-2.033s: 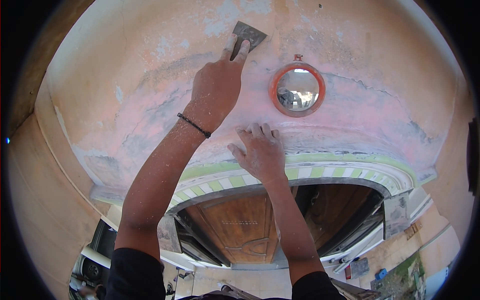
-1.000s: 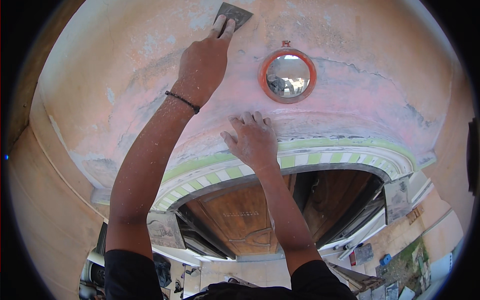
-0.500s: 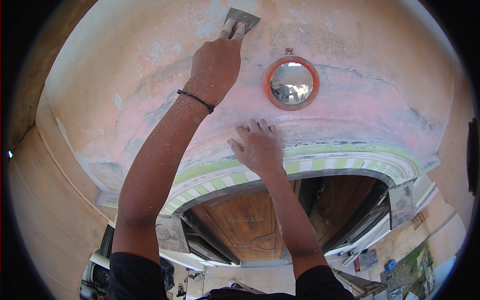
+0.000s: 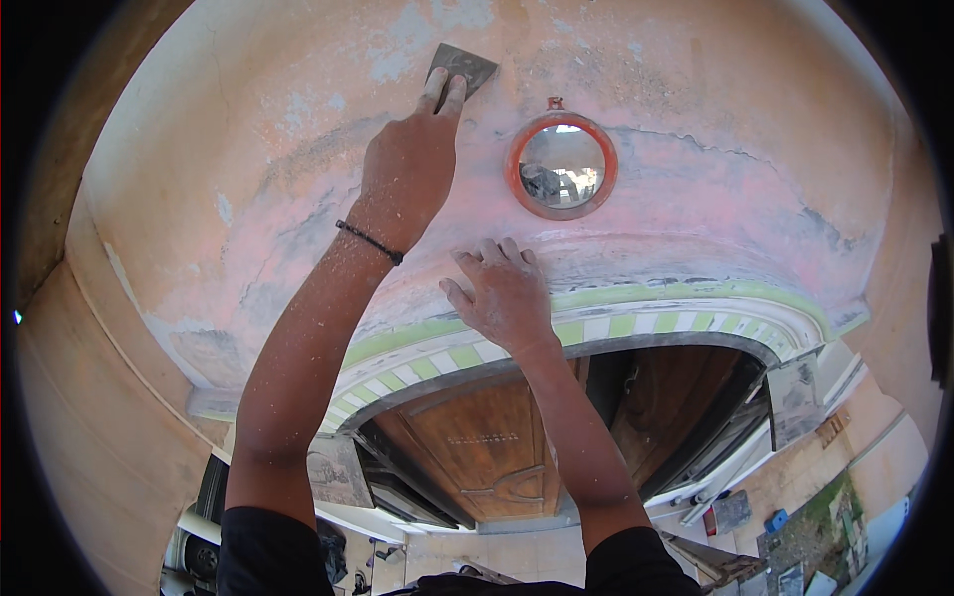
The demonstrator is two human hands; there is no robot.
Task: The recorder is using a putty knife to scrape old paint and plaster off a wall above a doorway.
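Observation:
My left hand (image 4: 409,164), with a dark cord bracelet at the wrist, grips a scraper (image 4: 465,66). Two fingers lie stretched along its grey metal blade, whose far edge is at the patchy wall (image 4: 328,194). The handle is hidden in the hand. Lower down, my right hand (image 4: 509,298) rests with fingers apart on the ledge above the arched moulding (image 4: 636,298), holding nothing. Both hands are dusty. The wall shows peach paint, pink areas, pale bare patches and cracks around the blade.
A round mirror-like disc in an orange-red frame (image 4: 561,167) is fixed on the wall right of the scraper. Below the green-and-white arch stand brown wooden doors (image 4: 477,437). Far below on the right lie a blue object (image 4: 776,521) and loose boards.
The scraper and my left hand have moved down the wall a little. My right hand stays on the ledge. The whole view has shifted slightly.

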